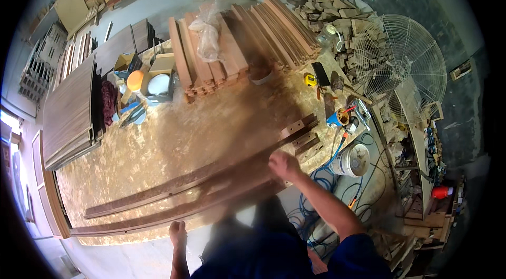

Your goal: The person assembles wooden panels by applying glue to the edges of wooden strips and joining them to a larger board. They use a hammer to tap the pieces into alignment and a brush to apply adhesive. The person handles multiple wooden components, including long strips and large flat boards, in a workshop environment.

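Observation:
Two long dark-brown wooden strips lie side by side along the front of the workbench (211, 136): a farther strip (158, 193) and a nearer strip (132, 223). My right hand (284, 166) is closed in a fist over the right part of the strips; what its fingers hold, if anything, is hidden. By the bench's front edge, just below the nearer strip, my left hand (178, 230) is curled closed, and its grip cannot be made out. Past my right hand lie several short wooden blocks with holes (293, 129).
Stacked reddish boards (232, 63) fill the bench's back, a plastic bag (206, 41) on top. Dark panels (71, 113) lean at left near boxes and an orange-lidded jar (135, 80). At right are a tape measure (310, 79), white bucket (352, 161), blue hoses (311, 189) and large fan (400, 68).

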Demonstrator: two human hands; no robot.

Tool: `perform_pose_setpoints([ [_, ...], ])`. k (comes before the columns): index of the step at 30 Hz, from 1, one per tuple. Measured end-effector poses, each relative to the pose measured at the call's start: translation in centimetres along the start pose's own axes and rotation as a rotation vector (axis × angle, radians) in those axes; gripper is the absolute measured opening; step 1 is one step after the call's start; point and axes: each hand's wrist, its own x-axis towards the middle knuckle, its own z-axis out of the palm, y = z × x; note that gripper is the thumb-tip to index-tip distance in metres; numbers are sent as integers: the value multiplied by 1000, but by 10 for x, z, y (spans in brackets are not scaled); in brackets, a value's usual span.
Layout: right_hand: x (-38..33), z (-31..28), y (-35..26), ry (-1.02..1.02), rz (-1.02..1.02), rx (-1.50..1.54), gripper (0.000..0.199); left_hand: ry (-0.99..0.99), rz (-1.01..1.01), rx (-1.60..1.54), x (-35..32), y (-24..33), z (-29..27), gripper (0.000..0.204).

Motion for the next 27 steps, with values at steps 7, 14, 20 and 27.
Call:
perform_pose_setpoints([
  [7, 205, -71, 144, 118, 85, 139, 17, -115, -27, 39, -28, 103, 140, 25],
  [14, 347, -95, 228, 114, 22, 151, 23, -256, -24, 239, -73, 239, 308, 22],
  [20, 408, -82, 229, -58, 136, 5, 51, -340, 15, 13, -3, 365, 430, 20],
  [27, 366, -148, 205, -98, 117, 63, 32, -320, 4, -655, 153, 526, 544, 42],
])
